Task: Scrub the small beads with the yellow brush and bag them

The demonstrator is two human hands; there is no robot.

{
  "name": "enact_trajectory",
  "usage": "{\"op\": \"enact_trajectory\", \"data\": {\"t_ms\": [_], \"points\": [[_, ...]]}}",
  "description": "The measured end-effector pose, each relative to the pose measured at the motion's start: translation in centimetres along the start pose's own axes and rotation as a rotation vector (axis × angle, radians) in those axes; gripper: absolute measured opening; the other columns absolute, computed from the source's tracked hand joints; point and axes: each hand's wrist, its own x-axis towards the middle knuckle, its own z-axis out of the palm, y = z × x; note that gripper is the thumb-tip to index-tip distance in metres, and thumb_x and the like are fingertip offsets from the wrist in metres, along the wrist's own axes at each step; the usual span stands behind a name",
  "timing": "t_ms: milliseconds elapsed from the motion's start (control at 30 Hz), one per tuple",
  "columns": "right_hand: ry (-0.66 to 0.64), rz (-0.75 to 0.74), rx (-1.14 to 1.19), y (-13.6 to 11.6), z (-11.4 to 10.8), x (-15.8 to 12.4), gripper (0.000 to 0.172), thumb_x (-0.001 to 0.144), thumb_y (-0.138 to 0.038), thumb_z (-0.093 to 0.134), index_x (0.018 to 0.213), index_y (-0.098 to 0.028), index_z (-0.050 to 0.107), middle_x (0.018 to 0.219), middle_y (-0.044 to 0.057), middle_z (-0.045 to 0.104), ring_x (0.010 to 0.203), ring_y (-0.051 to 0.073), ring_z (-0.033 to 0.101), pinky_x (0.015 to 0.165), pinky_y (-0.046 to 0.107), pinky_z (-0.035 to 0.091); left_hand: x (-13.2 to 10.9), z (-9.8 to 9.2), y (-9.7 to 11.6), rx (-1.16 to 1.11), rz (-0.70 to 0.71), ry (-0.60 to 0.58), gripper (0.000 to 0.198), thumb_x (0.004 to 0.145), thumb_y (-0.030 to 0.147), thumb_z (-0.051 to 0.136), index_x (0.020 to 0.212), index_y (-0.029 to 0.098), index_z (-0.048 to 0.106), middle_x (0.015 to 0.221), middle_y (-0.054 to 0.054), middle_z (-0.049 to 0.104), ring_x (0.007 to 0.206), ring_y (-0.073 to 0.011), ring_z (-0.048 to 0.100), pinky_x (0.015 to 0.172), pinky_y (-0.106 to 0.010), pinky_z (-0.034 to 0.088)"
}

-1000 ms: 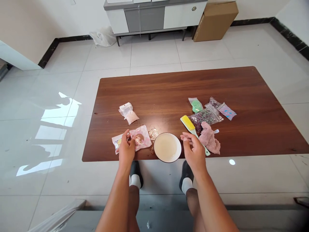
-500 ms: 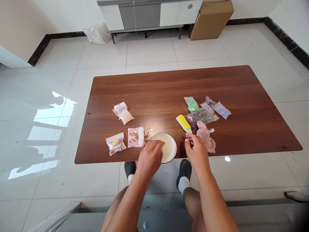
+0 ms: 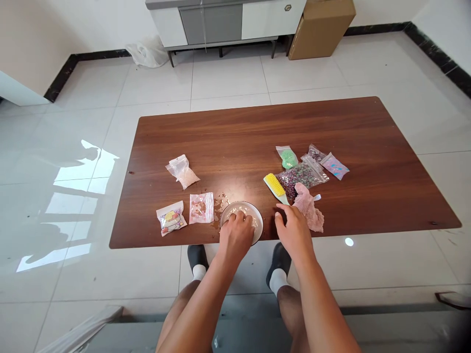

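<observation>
A white plate with a dark rim (image 3: 258, 223) lies at the table's front edge. My left hand (image 3: 237, 233) reaches down into it, palm down; its fingertips are in the plate, and what they hold, if anything, is hidden. Nothing is in my right hand (image 3: 293, 228), which rests by the table edge with its fingers apart. Beyond it are a pink cloth (image 3: 309, 208) and a brush with yellow bristles (image 3: 274, 185). Left of the plate are a pink printed packet (image 3: 201, 208), a white cartoon packet (image 3: 171, 218) and wet drops on the wood.
On the brown table (image 3: 228, 137), a clear bag of dark beads (image 3: 301, 177), a green bag (image 3: 289, 159) and a purple packet (image 3: 335, 166) lie on the right. A pale pink bag (image 3: 183, 172) is on the left. A cabinet (image 3: 211, 24) and cardboard box (image 3: 322, 29) stand behind.
My left hand has moved right and down into the plate, its fingers now spread within the rim. The view has shifted slightly; my right hand stays near the pink cloth.
</observation>
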Motion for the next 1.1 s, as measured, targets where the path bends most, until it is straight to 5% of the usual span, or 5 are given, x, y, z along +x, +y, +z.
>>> {"op": "enact_trajectory", "data": {"t_ms": [633, 867, 1100], "points": [[-0.019, 0.016, 0.055, -1.6, 0.0, 0.1, 0.030, 0.097, -0.027, 0.048, 0.116, -0.017, 0.069, 0.117, 0.015, 0.074, 0.111, 0.033, 0.067, 0.100, 0.053, 0.052, 0.3, 0.2, -0.3, -0.046, 0.078, -0.159, 0.036, 0.102, 0.020, 0.037, 0.095, 0.013, 0.072, 0.089, -0.017, 0.074, 0.082, -0.0306, 0.075, 0.069, -0.038, 0.054], [-0.005, 0.025, 0.060, -1.4, 0.0, 0.0, 0.029, 0.097, -0.028, 0.048, 0.116, -0.019, 0.068, 0.115, 0.013, 0.074, 0.110, 0.032, 0.068, 0.100, 0.051, 0.052, 0.6, 0.2, -0.2, -0.234, -0.021, -0.106, 0.033, 0.097, 0.021, 0.046, 0.079, 0.013, 0.072, 0.073, -0.016, 0.069, 0.075, -0.0279, 0.071, 0.073, -0.038, 0.051], [0.066, 0.058, -0.023, -0.1, -0.4, 0.3, 0.032, 0.096, -0.027, 0.046, 0.119, -0.015, 0.066, 0.116, 0.018, 0.072, 0.111, 0.033, 0.066, 0.099, 0.052, 0.051, 0.9, -0.4, -0.4, -0.664, -0.188, 0.046, 0.039, 0.095, 0.042, 0.055, 0.062, 0.021, 0.049, 0.056, -0.003, 0.043, 0.060, -0.0189, 0.051, 0.062, -0.029, 0.039]]}}
